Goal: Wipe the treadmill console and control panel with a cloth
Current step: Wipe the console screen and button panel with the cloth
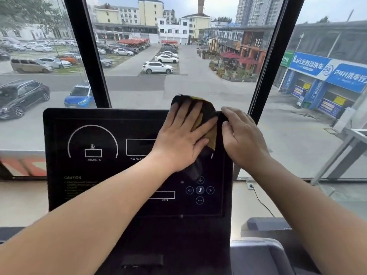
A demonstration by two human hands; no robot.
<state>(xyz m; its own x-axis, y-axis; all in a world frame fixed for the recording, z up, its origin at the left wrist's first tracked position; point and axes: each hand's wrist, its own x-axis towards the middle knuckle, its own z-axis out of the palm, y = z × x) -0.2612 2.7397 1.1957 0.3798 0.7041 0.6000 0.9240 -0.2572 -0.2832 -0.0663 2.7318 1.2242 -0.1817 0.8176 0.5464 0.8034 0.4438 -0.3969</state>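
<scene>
Item: cloth (pixel 207 114), upper right of treadmill console (pixel 79 195), centre frame, pressed under our flat left hand (pixel 182 135); right hand (pixel 244 139) curled over the console's right edge. Remaining panel lies frame-left and below.

Our left hand (pixel 182 135) covers most of the cloth (pixel 206 110), and together they hide the console's (pixel 79 124) upper right part, cutting the word PROGRA short. The small print (pixel 79 188) under CAUTION, lower left, is too blurred to read. At the console's top right corner we cannot tell whether our right hand (pixel 242 139) grips cloth or console. Both forearms (pixel 99 225) run off the bottom edge.
</scene>
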